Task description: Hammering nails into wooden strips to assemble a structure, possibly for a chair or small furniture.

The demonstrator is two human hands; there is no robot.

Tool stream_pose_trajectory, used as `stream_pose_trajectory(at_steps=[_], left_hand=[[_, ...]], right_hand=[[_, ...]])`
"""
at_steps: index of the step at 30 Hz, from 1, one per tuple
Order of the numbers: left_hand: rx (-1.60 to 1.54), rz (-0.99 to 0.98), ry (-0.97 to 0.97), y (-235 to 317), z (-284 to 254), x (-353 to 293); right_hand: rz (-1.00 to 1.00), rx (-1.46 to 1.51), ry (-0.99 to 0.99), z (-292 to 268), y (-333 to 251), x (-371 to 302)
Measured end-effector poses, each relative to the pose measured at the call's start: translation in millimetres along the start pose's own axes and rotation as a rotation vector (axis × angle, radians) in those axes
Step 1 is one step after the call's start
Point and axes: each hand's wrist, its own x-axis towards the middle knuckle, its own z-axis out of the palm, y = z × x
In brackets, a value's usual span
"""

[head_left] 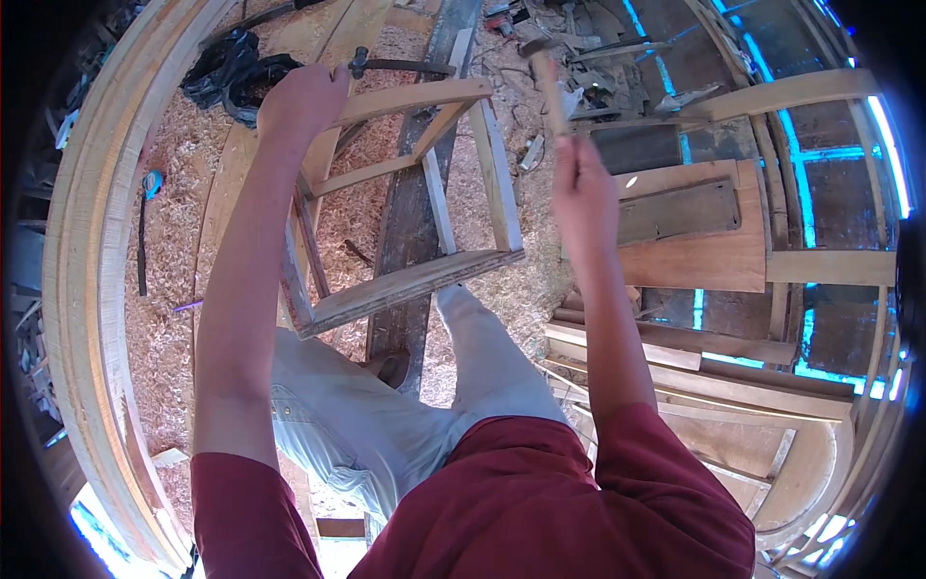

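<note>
A box-like wooden frame (pixel 415 268), like an unfinished stool, stands tilted in front of my legs. My left hand (pixel 301 98) is closed over its far left corner; the fingertips are partly hidden. Off to the frame's right, my right hand (pixel 585 183) grips the pale wooden handle of a hammer (pixel 550 87), raised with its dark head pointing away from me. A second hammer (pixel 405 66), with a dark handle, lies just beyond the frame's far rail, close to my left hand.
A dark plank (pixel 400 222) runs beneath the frame across shavings (pixel 159 241). Long curved boards (pixel 96 241) stand at the left. A black plastic bag (pixel 231 75) lies at the far left. Wooden panels (pixel 694 265) and stacked boards (pixel 694 347) fill the right, with scrap wood (pixel 608 58) beyond.
</note>
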Motion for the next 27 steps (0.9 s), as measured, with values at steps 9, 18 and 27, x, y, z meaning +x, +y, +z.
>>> stream_pose_trajectory(at_steps=[9,18,27], left_hand=[[0.003,0.012,0.011,1,1,1],[-0.054,-0.022,0.017,4,3,3],[-0.040,-0.026,0.007,0,4,1]], right_hand=[[-0.108,-0.124,-0.012,19,12,-1],[-0.051,0.005,-0.049,37,14,-8],[-0.094,-0.019,-0.020,25,2,-2]])
